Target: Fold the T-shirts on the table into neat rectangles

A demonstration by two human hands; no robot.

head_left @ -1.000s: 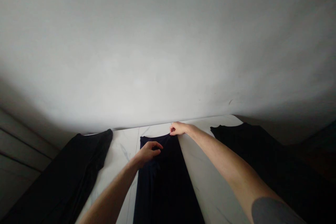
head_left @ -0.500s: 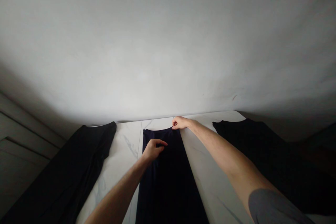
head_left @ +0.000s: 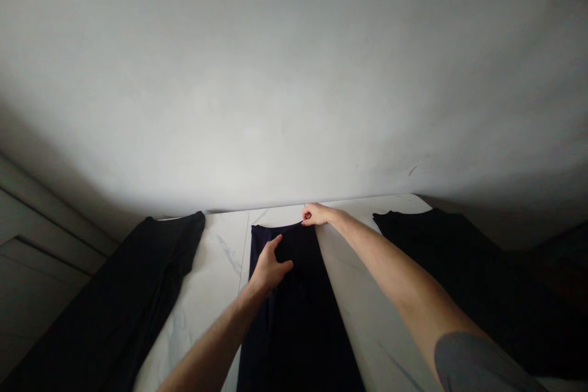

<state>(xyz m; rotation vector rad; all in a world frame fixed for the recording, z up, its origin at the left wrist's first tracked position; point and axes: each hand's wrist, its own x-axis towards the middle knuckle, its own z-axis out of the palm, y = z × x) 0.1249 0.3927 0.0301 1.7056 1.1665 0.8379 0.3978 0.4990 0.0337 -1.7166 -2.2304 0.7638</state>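
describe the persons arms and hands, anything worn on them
The left arm and right arm are bare, and no gloves, rings or watch show on the left hand or right hand. The right arm has a smooth dark grey patch, either tattoo or sleeve, unclear which.

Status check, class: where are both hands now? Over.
Left hand open on navy garment; right hand pinching its top corner; black garments either side, not in the way.
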